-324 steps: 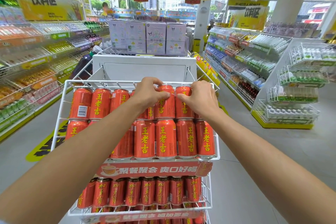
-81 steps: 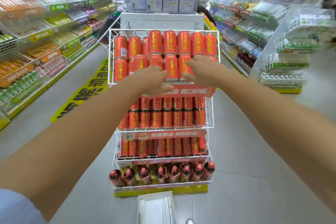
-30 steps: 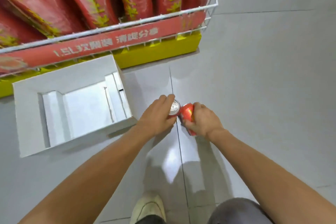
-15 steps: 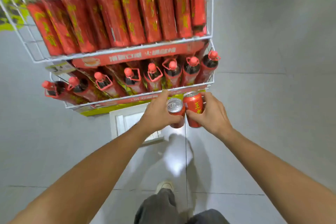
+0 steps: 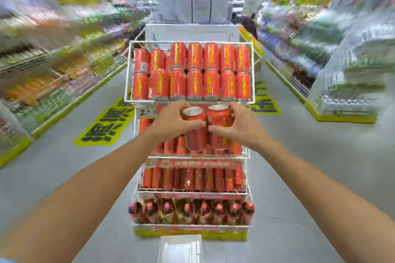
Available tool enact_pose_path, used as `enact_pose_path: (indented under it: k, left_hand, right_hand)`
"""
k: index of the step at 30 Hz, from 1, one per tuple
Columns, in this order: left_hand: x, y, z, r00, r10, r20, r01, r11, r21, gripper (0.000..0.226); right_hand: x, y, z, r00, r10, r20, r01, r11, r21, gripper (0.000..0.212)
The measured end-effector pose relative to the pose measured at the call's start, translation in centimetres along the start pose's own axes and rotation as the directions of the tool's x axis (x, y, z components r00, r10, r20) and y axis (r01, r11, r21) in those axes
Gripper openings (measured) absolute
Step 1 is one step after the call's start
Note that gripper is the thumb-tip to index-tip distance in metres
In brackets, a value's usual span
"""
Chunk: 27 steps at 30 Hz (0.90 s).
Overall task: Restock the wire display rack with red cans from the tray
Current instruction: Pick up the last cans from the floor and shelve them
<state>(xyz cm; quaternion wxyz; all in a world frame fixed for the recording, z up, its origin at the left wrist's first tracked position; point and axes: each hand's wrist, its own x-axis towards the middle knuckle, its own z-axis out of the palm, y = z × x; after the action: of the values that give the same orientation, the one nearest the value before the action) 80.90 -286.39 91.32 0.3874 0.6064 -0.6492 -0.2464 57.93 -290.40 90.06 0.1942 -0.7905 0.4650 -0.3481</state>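
Red cans (image 5: 195,132), two upright and touching, are held at the view's centre: the left hand (image 5: 171,124) curls its fingers (image 5: 193,125) round one, the right hand (image 5: 239,128) round the other. This looks like the carry step. Next they must clear the front rim of the wire display rack (image 5: 128,74) at 12 o'clock. The tray (image 5: 179,247) lies at 6 o'clock.

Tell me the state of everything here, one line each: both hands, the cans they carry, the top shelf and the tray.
Left hand: grips the left can.
Right hand: grips the right can.
Both cans: upright, side by side, held in front of the shelves.
Top shelf: stocked with red cans, two high.
Tray: on the floor, no cans showing in it.
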Motion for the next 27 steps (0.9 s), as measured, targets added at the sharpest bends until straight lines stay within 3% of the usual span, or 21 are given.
enact_pose_path:
  k: [4, 9, 14, 17, 21, 27]
  left_hand:
    - [0.0, 2.3, -6.7, 0.994, 0.019, -0.111, -0.014, 0.999, 0.039, 0.063]
    - [1.2, 0.0, -12.3, 0.989, 0.011, -0.149, -0.009, 1.0, 0.014, 0.055]
    - [5.6, -3.5, -16.7, 0.999, 0.015, -0.05, -0.016, 1.0, -0.017, 0.034]
    - [9.0, -4.7, -18.8, 0.999, 0.042, -0.002, -0.042, 0.997, -0.058, 0.028]
    - [13.7, -5.6, -21.1, 0.998, 0.062, 0.022, -0.058, 0.987, -0.151, 0.027]
    - [17.7, -6.0, -22.4, 0.997, 0.07, 0.026, -0.062, 0.97, -0.236, 0.036]
  right_hand:
    - [3.1, -6.6, -1.3, 0.997, -0.073, 0.037, 0.074, 0.997, -0.02, 0.068]
    - [7.7, -11.2, 2.2, 0.989, -0.129, 0.07, 0.132, 0.991, -0.028, 0.069]
    - [13.4, -12.4, 6.7, 0.99, -0.12, 0.069, 0.12, 0.993, -0.004, 0.084]
    - [17.5, -13.1, 7.8, 0.995, -0.088, 0.055, 0.091, 0.995, -0.051, 0.077]
    - [22.2, -14.6, 7.8, 0.996, -0.09, 0.013, 0.09, 0.995, -0.051, 0.065]
    - [27.1, -14.7, 7.9, 0.997, -0.064, -0.037, 0.057, 0.985, -0.164, 0.072]
